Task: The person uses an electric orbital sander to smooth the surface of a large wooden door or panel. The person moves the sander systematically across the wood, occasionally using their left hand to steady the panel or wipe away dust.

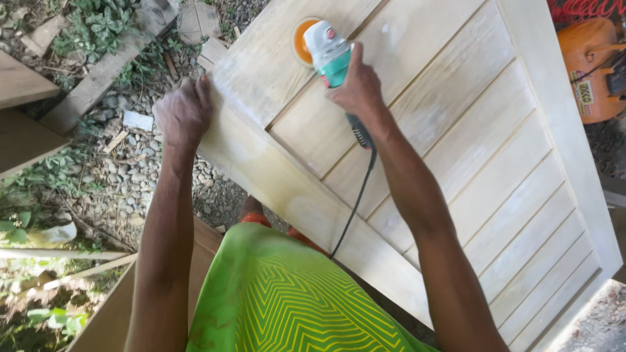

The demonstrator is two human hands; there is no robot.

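Note:
A pale wooden door panel (pixel 456 130) with slanted slats lies flat in front of me. My right hand (pixel 357 88) grips the teal and white body of a disc sander (pixel 326 49), whose orange pad rests on the door's top rail. The sander's black cord (pixel 355 202) runs back toward my body. My left hand (pixel 184 112) lies on the door's left edge, fingers curled over the wood.
Gravel ground with weeds (pixel 124 176) lies to the left, with wooden planks (pixel 98 78) and offcuts on it. An orange machine (pixel 596 65) stands at the upper right beyond the door. My green patterned shirt (pixel 287 293) fills the bottom centre.

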